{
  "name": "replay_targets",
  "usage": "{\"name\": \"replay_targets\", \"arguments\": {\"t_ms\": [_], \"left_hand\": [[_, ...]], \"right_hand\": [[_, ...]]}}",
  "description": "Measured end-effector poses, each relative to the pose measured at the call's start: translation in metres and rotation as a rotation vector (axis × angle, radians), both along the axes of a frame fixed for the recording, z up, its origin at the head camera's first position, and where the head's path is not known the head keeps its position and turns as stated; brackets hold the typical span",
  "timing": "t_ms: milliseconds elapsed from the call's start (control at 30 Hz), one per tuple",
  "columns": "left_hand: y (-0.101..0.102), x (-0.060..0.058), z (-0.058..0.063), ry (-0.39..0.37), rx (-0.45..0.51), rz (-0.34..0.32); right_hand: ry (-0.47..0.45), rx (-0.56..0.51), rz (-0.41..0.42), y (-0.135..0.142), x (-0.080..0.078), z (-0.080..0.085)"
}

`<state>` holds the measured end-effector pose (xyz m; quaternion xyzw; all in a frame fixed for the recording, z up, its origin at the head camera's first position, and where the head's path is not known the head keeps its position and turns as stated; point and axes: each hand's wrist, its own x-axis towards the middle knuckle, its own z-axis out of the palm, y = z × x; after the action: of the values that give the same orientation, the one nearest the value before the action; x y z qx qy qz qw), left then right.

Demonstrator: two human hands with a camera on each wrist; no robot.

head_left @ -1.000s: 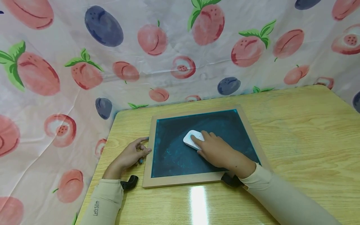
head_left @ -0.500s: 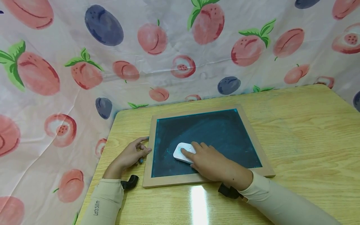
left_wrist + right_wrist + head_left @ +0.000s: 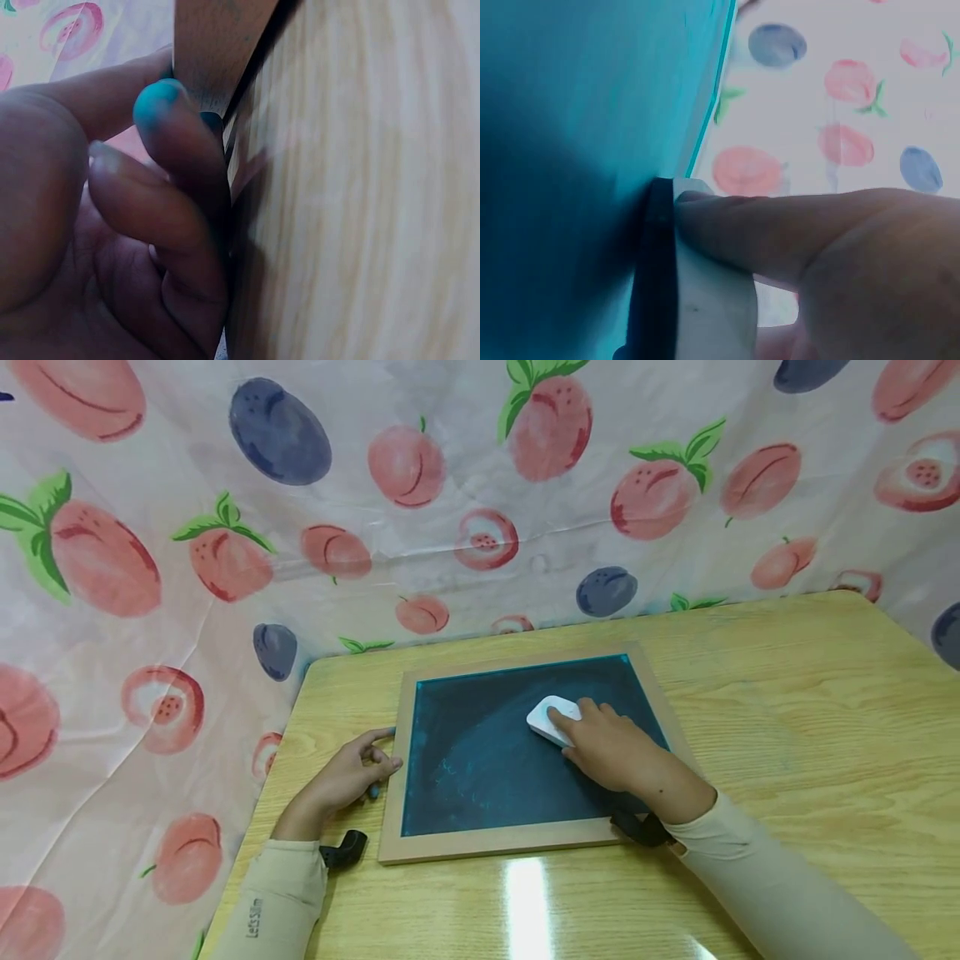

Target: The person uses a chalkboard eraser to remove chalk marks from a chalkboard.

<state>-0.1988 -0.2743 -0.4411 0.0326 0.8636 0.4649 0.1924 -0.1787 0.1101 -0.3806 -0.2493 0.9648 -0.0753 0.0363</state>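
A black chalkboard in a wooden frame lies flat on the table, with faint blue chalk smears at its lower left. On its right half my right hand grips a white chalkboard eraser, index finger on top. In the right wrist view the dark underside of the eraser faces the blue-tinted board. My left hand lies beside the frame's left edge, index finger and thumb touching it. The left wrist view shows the other fingers loosely bent, a blue-stained fingertip and nothing held.
The wood-grain table extends to the right of the board. A fruit-print cloth hangs behind the table and along its left side. Dark wrist mounts sit under both forearms.
The eraser first moved down and left across the board with my right hand, then up and right. My left hand has stayed at the frame's edge.
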Motion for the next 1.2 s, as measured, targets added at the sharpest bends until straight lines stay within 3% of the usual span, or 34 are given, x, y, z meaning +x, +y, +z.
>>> {"name": "replay_targets", "arguments": {"t_ms": [600, 1000, 1200], "left_hand": [[0.001, 0.001, 0.001, 0.001, 0.002, 0.007], [0.001, 0.001, 0.001, 0.009, 0.008, -0.004], [0.0, 0.001, 0.003, 0.007, 0.008, -0.008]], "right_hand": [[-0.009, 0.022, -0.038, 0.011, -0.003, 0.006], [0.12, -0.063, -0.072, 0.033, 0.011, 0.009], [0.131, -0.085, -0.102, 0.049, 0.015, 0.011]]}}
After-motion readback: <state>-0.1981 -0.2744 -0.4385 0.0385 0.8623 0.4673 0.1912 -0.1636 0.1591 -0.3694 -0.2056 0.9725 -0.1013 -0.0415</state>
